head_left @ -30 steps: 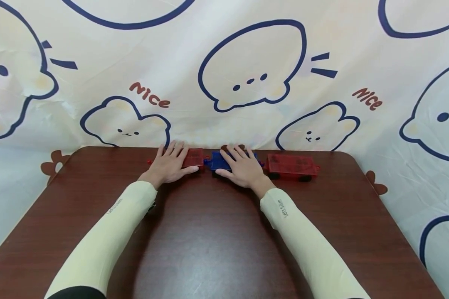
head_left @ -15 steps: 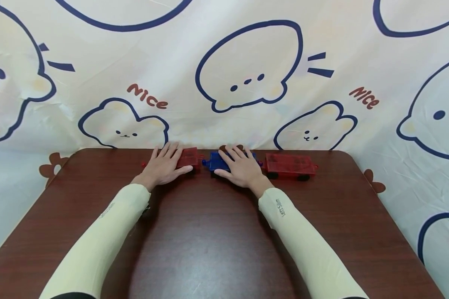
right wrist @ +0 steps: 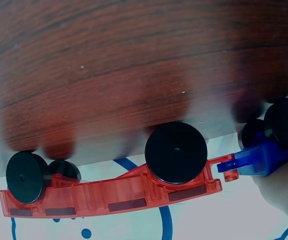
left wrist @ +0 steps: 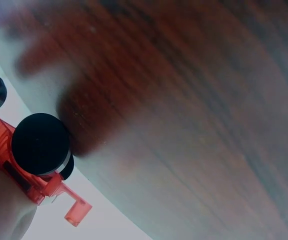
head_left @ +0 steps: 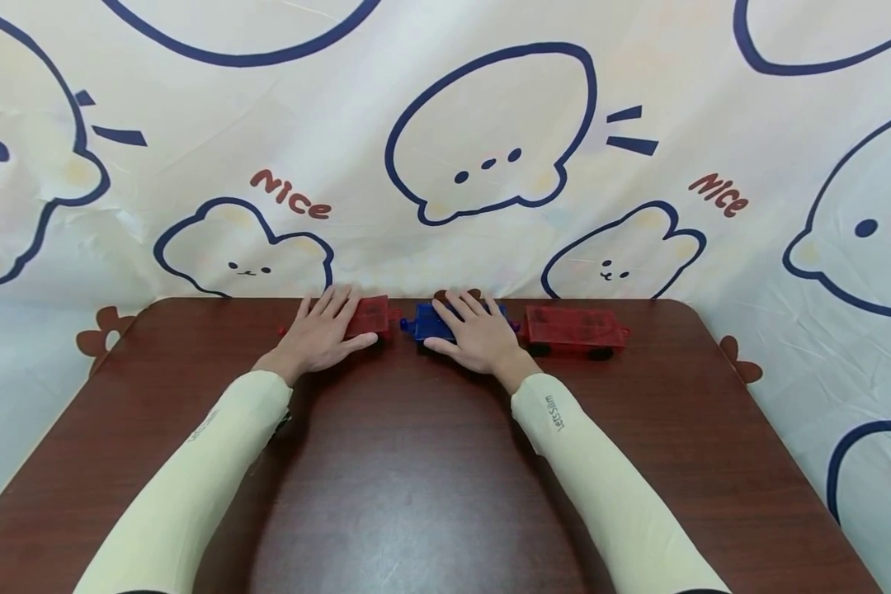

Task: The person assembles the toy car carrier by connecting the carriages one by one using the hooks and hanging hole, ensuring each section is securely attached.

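Observation:
Three see-through toy train wagons with black wheels stand in a row along the table's far edge. My left hand (head_left: 315, 334) rests with spread, straight fingers on the left red wagon (head_left: 370, 316), covering much of it. My right hand (head_left: 483, 332) lies spread over the blue wagon (head_left: 425, 320). A narrow gap shows between the left red wagon's right coupling and the blue wagon's left coupling. The right red wagon (head_left: 575, 327) is untouched. In the right wrist view, the blue coupling (right wrist: 241, 159) meets that red wagon's coupling (right wrist: 226, 167); whether they are hooked I cannot tell.
The dark brown wooden table (head_left: 386, 462) stretches from the wagons toward me. Right behind its far edge hangs a pale cloth (head_left: 445, 256) printed with cartoon outlines, which also runs along both sides.
My left hand and the left red wagon have slid a little left, away from the blue wagon, and a gap has opened between their couplings. My right hand stays on the blue wagon.

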A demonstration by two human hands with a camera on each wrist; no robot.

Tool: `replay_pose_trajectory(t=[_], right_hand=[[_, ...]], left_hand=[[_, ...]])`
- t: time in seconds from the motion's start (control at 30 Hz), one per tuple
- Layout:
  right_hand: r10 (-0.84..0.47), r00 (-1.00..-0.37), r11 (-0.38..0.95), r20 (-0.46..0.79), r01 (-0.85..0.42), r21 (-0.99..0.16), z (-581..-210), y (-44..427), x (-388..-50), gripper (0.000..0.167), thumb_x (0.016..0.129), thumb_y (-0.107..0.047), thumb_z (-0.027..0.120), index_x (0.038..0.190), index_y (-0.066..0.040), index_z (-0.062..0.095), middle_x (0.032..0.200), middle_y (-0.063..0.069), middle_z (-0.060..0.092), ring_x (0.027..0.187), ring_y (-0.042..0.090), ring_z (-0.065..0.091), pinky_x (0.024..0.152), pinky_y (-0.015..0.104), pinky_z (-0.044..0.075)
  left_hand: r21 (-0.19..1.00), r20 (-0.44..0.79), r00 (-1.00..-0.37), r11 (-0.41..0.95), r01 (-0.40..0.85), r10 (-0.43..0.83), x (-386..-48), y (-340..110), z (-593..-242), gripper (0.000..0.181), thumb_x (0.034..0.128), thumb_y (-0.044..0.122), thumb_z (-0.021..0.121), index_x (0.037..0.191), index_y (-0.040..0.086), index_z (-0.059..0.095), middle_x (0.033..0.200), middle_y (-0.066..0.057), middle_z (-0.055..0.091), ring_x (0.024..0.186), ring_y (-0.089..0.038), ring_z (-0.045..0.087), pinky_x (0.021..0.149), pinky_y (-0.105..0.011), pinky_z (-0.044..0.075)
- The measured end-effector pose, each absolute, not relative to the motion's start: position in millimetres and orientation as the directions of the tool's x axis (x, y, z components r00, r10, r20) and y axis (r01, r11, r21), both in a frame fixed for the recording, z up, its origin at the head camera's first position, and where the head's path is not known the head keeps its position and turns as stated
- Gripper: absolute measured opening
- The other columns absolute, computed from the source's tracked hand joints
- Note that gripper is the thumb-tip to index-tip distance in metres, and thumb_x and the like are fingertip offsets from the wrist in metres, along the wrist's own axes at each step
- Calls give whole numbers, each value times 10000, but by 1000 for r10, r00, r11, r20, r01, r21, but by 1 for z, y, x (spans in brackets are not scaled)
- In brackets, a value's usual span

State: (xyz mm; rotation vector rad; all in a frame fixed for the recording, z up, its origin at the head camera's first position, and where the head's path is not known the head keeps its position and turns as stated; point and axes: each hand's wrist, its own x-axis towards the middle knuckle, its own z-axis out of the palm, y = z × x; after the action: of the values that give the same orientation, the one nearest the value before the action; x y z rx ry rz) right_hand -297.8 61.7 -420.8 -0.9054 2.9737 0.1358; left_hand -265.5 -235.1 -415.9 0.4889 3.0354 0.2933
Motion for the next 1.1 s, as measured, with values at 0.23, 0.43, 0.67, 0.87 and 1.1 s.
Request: replay_pose_trajectory(t=[0.23,0.43,0.67,0.87,1.1], right_hand=[[-553,-832,829,-49,-555,64,-422,62,-298,846,966,-782,179,1646,-282,118,1700,27,126,1558,237,81,1227,549,42],[-557,-829,827,-46,-559,58,-422,62,-298,845,968,-781,187,1646,-282,121,1700,25,126,1557,239,86,1227,548,35],[-555,-831,829,-39,-557,61,-423,62,-298,846,965,-785,176,1645,-286,113,1700,21,122,1557,239,89,1227,548,34],[-549,-835,832,-33,-550,77,-424,62,-298,846,963,-787,167,1645,-291,115,1699,14,129,1556,235,100,1229,541,42],[-554,-832,829,-28,-554,73,-422,61,-296,842,969,-778,193,1645,-277,140,1694,29,155,1551,253,127,1227,549,59]], left_hand=[[190,-27,-946,931,313,323,-264,-235,-416,972,965,718,407,1627,59,138,1676,-205,107,1529,-431,46,1186,-642,-30],[185,-34,-947,933,308,319,-264,-234,-415,969,966,719,400,1629,63,136,1677,-201,109,1529,-429,46,1189,-636,-31],[190,-34,-948,933,306,317,-264,-233,-414,974,964,730,391,1629,65,135,1676,-204,112,1529,-430,47,1188,-640,-24],[197,-26,-945,929,314,325,-264,-229,-414,965,964,720,403,1626,62,159,1674,-204,126,1528,-431,60,1188,-642,-13],[195,-35,-944,929,315,328,-264,-228,-414,968,964,719,403,1627,62,147,1676,-200,117,1529,-429,59,1188,-643,-21]])
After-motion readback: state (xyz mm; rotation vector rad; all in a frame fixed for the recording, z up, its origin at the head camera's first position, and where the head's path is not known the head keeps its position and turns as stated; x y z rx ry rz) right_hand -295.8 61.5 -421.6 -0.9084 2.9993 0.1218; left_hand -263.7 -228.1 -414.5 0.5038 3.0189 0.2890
